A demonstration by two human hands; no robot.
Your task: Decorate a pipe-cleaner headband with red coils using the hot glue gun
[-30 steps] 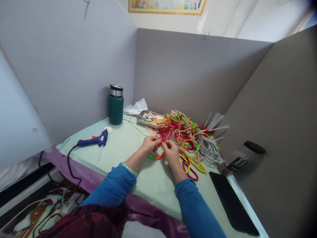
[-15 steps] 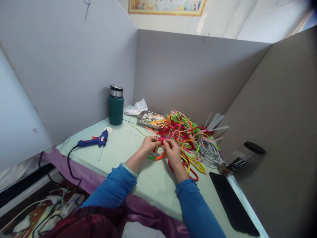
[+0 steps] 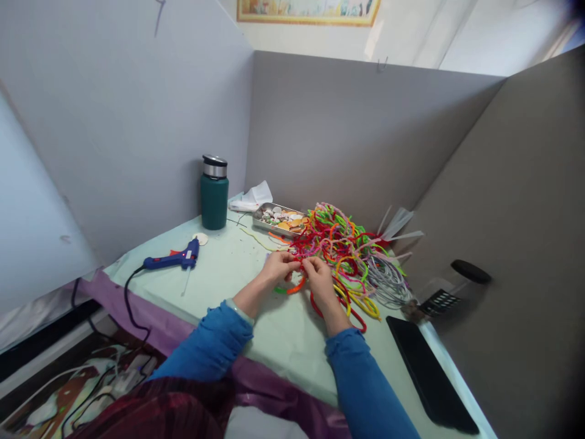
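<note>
My left hand (image 3: 278,268) and my right hand (image 3: 319,277) meet over the middle of the table, fingertips pinched close together. Both are closed on a red pipe cleaner, mostly hidden by the fingers. Below them an orange and green pipe-cleaner piece (image 3: 296,287) curves between the hands; whether it joins the red one I cannot tell. Just beyond the fingers spreads a tangled heap of colourful pipe cleaners (image 3: 336,235). Red and yellow pipe-cleaner loops (image 3: 365,308) lie beside my right wrist.
A blue glue gun (image 3: 173,259) with a black cord lies on the left. Behind it stands a green bottle (image 3: 214,201). A metal tray (image 3: 269,228) of small pieces sits at the back. Grey wire coils (image 3: 388,283) and a black slab (image 3: 429,375) are on the right. Grey panels (image 3: 356,134) enclose the table.
My fingertips have shifted very slightly around the red pipe cleaner. The camera view has tilted a little; the other things stay where they were.
</note>
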